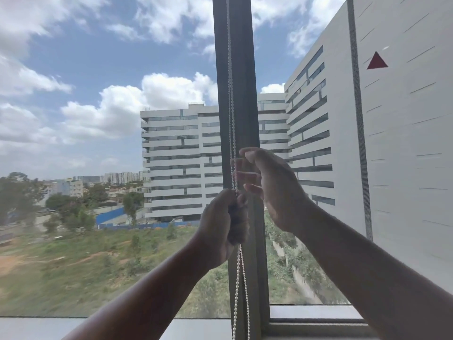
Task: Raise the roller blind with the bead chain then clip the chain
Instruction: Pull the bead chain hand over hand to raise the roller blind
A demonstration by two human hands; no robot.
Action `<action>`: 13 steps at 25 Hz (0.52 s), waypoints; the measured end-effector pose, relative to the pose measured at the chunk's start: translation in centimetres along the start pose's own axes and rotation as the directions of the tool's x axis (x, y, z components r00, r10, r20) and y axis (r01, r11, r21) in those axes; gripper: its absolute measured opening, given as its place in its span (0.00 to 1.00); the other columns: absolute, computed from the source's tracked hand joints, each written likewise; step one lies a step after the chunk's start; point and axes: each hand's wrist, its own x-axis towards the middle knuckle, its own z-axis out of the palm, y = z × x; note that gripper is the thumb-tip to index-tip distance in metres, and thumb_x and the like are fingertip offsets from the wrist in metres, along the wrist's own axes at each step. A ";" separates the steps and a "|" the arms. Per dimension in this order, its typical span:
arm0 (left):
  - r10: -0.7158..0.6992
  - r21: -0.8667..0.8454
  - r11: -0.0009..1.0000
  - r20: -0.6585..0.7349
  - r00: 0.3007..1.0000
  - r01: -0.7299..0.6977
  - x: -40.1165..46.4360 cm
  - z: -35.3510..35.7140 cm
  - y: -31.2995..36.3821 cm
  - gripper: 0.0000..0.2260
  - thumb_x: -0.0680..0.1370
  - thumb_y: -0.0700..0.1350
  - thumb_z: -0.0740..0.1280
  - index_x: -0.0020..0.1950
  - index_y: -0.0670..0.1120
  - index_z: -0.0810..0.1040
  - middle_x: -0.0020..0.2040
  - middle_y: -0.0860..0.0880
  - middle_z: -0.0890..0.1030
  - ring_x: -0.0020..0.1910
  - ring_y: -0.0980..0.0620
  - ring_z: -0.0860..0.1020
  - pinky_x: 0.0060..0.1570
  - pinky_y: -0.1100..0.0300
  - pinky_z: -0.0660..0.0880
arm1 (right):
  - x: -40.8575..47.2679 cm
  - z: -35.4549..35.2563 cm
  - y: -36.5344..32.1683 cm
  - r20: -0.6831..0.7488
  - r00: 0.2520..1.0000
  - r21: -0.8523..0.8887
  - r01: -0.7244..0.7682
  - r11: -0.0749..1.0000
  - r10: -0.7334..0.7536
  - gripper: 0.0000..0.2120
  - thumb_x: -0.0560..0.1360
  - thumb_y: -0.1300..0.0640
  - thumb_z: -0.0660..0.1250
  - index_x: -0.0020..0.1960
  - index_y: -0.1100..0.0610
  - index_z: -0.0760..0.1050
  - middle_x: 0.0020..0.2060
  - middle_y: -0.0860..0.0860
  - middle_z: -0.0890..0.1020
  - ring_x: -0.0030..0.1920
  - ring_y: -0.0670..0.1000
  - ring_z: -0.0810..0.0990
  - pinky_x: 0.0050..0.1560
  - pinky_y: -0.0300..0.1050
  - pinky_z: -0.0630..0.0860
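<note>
A white bead chain [230, 94] hangs in two strands down the dark window mullion [245, 69]. My left hand [220, 224] is closed in a fist around the chain at mid height, and both strands drop out below it toward the sill. My right hand [272, 185] is just above and to the right, its fingers curled and apart, with the fingertips at the chain but not closed on it. The roller blind itself is out of view above the frame. No chain clip shows.
A grey window sill [49, 327] runs along the bottom. The right pane has its own lower frame [313, 315]. Outside are office buildings [176, 163], trees and sky. A red triangle [377, 61] marks the pale facade at right.
</note>
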 end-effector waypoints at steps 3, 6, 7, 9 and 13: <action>-0.008 -0.018 1.000 0.030 1.000 0.009 0.2 0.2 -0.1 0.07 0.72 0.44 0.60 0.33 0.50 0.67 0.27 0.52 0.57 0.24 0.54 0.53 0.24 0.61 0.51 | 1.6 2.0 -2.2 0.037 0.999 0.125 -0.031 0.992 0.027 0.10 0.84 0.58 0.60 0.55 0.58 0.80 0.40 0.52 0.86 0.39 0.51 0.86 0.46 0.47 0.77; -0.031 0.188 0.982 0.068 0.997 0.018 0.2 -0.9 0.4 0.09 0.75 0.47 0.59 0.34 0.48 0.69 0.27 0.51 0.62 0.24 0.52 0.57 0.25 0.59 0.56 | 2.0 2.5 -1.6 -0.034 0.999 0.184 -0.033 0.982 0.040 0.11 0.86 0.59 0.59 0.52 0.59 0.79 0.27 0.47 0.73 0.25 0.45 0.68 0.29 0.40 0.66; -0.032 0.323 0.946 0.067 0.997 0.009 0.2 -1.3 0.8 0.10 0.75 0.48 0.60 0.35 0.47 0.73 0.27 0.50 0.67 0.25 0.51 0.62 0.27 0.59 0.61 | 2.0 2.3 -1.4 -0.070 0.997 0.191 -0.018 0.981 0.032 0.11 0.86 0.58 0.58 0.51 0.58 0.78 0.25 0.45 0.70 0.24 0.45 0.64 0.27 0.40 0.61; -0.016 0.533 0.846 0.023 1.000 0.001 0.2 -1.9 2.0 0.12 0.75 0.50 0.60 0.41 0.45 0.80 0.35 0.45 0.80 0.33 0.49 0.75 0.37 0.55 0.73 | 1.9 1.9 -1.0 -0.115 0.993 0.211 0.009 0.978 0.016 0.12 0.86 0.57 0.58 0.48 0.57 0.77 0.23 0.44 0.68 0.23 0.45 0.61 0.26 0.42 0.58; 0.161 0.471 0.877 -0.102 0.982 -0.095 3.0 -1.4 7.3 0.15 0.80 0.45 0.58 0.58 0.40 0.81 0.58 0.36 0.83 0.52 0.45 0.81 0.58 0.47 0.78 | 1.7 1.7 -0.5 -0.049 0.999 0.344 -0.006 0.939 0.024 0.13 0.86 0.57 0.57 0.47 0.57 0.77 0.21 0.46 0.65 0.21 0.46 0.59 0.25 0.43 0.55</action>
